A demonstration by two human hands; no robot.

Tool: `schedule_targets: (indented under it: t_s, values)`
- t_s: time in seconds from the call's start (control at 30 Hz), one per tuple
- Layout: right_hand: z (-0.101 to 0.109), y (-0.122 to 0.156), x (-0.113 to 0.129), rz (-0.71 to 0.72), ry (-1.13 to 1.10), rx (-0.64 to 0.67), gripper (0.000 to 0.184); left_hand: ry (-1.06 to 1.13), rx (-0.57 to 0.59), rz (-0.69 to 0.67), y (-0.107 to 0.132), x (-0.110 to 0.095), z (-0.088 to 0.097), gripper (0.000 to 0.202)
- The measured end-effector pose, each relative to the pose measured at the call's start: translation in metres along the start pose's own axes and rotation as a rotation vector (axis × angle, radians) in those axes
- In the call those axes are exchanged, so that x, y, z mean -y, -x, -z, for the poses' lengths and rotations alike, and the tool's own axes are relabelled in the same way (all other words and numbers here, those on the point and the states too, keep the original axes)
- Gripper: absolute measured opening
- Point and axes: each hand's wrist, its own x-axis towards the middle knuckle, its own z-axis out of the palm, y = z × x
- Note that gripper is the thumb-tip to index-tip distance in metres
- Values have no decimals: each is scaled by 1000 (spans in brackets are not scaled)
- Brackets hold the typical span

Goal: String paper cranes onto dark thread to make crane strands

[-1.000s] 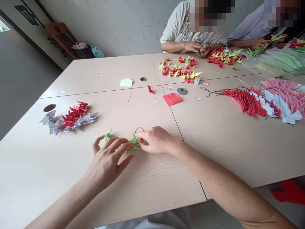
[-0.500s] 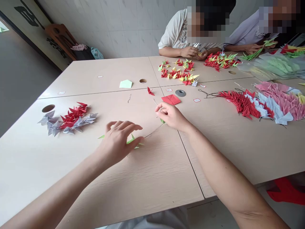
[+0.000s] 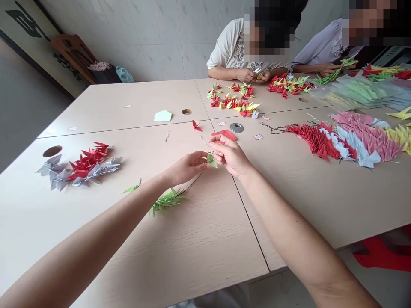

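My left hand (image 3: 185, 167) and my right hand (image 3: 230, 155) meet above the table's middle, both pinching a small green folded paper crane (image 3: 211, 160). A thin dark thread (image 3: 192, 183) runs from that crane down to a bunch of green folded cranes (image 3: 167, 199) lying on the table below my left forearm. One more green piece (image 3: 131, 188) lies at the bunch's left end. A red folded sheet (image 3: 224, 134) lies just beyond my right hand.
A red and grey crane string (image 3: 78, 167) lies at the left by a cable hole (image 3: 52, 151). Red, grey and pink strings (image 3: 346, 139) spread at the right. Two people sit opposite, folding among loose cranes (image 3: 234, 100). A pale green sheet (image 3: 162, 116) and metal disc (image 3: 236, 127) lie mid-table.
My left hand left the green bunch and rose to meet my right hand at the single green crane. The thread between crane and bunch is drawn out.
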Motion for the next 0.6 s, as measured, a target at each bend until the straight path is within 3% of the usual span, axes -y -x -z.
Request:
schedule_targets:
  t_s: [0.43, 0.6]
  values:
    - [-8, 2, -8, -60, -110, -38, 15, -28, -144, 54, 9, 2, 1, 31]
    - [0, -2, 2, 25, -131, -187, 15, -190, -205, 43, 16, -4, 1, 22]
